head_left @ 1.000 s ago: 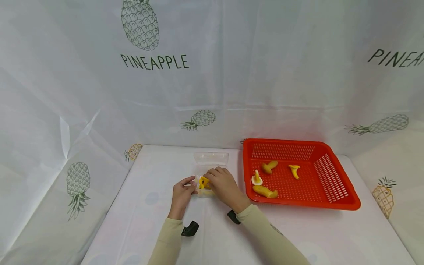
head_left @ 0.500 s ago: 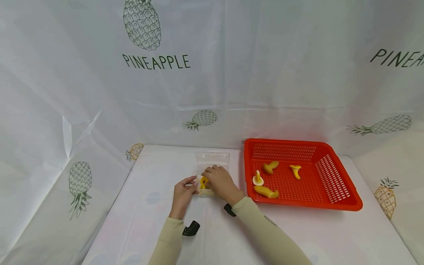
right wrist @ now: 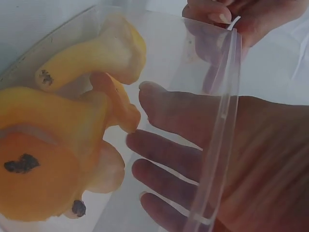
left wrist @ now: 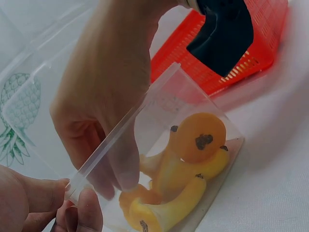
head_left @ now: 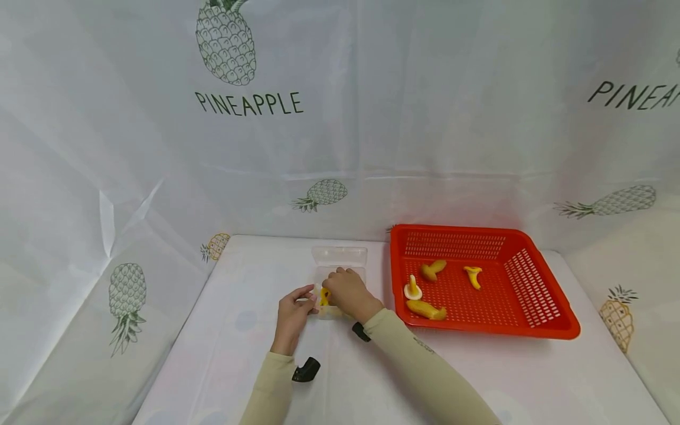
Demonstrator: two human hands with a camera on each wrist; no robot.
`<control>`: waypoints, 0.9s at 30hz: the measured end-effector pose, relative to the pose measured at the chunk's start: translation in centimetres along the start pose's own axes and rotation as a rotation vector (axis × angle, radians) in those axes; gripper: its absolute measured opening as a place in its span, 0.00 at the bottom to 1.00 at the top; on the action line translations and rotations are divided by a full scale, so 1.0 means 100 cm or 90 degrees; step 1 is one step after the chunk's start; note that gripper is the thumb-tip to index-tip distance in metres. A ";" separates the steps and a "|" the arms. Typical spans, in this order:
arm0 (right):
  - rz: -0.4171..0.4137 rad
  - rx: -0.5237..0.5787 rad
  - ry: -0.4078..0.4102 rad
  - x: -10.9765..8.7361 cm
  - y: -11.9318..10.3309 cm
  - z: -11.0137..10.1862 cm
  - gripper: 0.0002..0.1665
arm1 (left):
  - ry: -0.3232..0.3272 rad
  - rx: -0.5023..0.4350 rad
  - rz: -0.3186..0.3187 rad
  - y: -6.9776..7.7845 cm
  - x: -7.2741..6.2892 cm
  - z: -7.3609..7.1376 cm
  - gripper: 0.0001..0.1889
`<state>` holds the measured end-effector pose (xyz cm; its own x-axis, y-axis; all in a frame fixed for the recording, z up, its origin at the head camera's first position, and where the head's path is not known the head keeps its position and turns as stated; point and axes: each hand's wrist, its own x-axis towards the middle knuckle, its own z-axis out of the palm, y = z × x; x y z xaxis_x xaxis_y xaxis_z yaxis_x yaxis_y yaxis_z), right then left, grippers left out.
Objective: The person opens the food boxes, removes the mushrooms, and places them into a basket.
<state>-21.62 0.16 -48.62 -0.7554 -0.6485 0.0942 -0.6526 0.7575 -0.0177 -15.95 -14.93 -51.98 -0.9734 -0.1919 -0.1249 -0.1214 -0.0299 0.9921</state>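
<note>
A clear plastic box [head_left: 330, 313] lies on the table with its lid [head_left: 340, 255] folded back. Inside it are several yellow-orange mushrooms [left wrist: 181, 198] with dark spots, plainest in the wrist views. My left hand [head_left: 292, 319] pinches the box's left rim between thumb and fingers. My right hand [head_left: 349, 295] reaches down into the box. In the right wrist view, its thumb [right wrist: 157, 104] and fingers [right wrist: 164, 154] are spread apart beside an orange mushroom [right wrist: 118, 104], with a gap between thumb and forefinger. From the head view, the right hand covers much of the box.
At the right stands a red perforated basket [head_left: 483, 332]. In it lie a brownish mushroom [head_left: 432, 270], a yellow one [head_left: 473, 277], a white-capped one [head_left: 412, 290] and a longer one [head_left: 427, 310]. A pineapple-print sheet [head_left: 451, 118] hangs behind the table.
My right hand has shifted slightly left and deeper into the box, and a yellow mushroom by its fingers shows less. The left hand keeps its place at the rim.
</note>
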 end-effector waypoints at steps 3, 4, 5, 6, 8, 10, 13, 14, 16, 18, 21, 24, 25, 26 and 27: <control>0.004 0.021 -0.006 0.002 0.000 -0.001 0.08 | 0.000 -0.002 0.000 0.000 0.000 -0.001 0.18; 0.004 0.027 -0.004 0.003 0.000 0.000 0.07 | 0.000 -0.002 0.000 0.000 0.000 -0.001 0.19; 0.003 0.036 -0.001 0.003 0.001 0.001 0.06 | -0.001 -0.003 0.001 0.000 0.000 -0.001 0.19; 0.002 0.044 0.005 0.004 0.001 0.002 0.06 | -0.001 -0.002 -0.002 0.000 0.000 -0.001 0.19; -0.002 0.056 0.016 0.005 0.002 0.004 0.06 | -0.002 -0.002 -0.004 0.000 0.000 -0.002 0.19; -0.005 0.065 0.026 0.006 0.002 0.006 0.07 | -0.003 0.001 -0.003 0.001 -0.001 -0.002 0.19; -0.007 0.066 0.044 0.006 0.002 0.006 0.06 | -0.003 0.002 -0.004 0.000 -0.001 -0.002 0.19; -0.009 0.062 0.052 0.006 0.002 0.007 0.05 | -0.002 0.003 -0.003 -0.001 -0.001 -0.003 0.19; -0.011 0.053 0.067 0.005 0.001 0.007 0.05 | 0.001 0.002 -0.003 -0.001 0.000 -0.002 0.18; -0.012 0.047 0.077 0.006 0.002 0.008 0.04 | 0.005 0.002 -0.001 -0.002 0.000 -0.002 0.18; -0.007 0.045 0.075 0.005 0.002 0.007 0.05 | 0.008 0.002 -0.001 -0.001 0.000 -0.001 0.18; 0.003 0.052 0.065 0.002 0.002 0.006 0.07 | 0.009 0.005 -0.008 0.000 -0.001 0.000 0.18; 0.005 0.056 0.065 0.000 0.003 0.006 0.08 | 0.008 0.007 -0.011 0.000 -0.001 0.000 0.18; 0.007 0.062 0.067 -0.002 0.003 0.005 0.09 | 0.008 0.009 -0.013 0.000 -0.001 0.000 0.18; 0.009 0.066 0.070 -0.004 0.003 0.004 0.09 | 0.009 0.011 -0.016 0.000 -0.002 0.000 0.18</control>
<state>-21.58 0.61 -49.09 -0.7571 -0.6216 0.2012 -0.6490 0.7510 -0.1219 -15.80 -14.91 -51.97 -0.9673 -0.2046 -0.1497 -0.1491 -0.0187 0.9886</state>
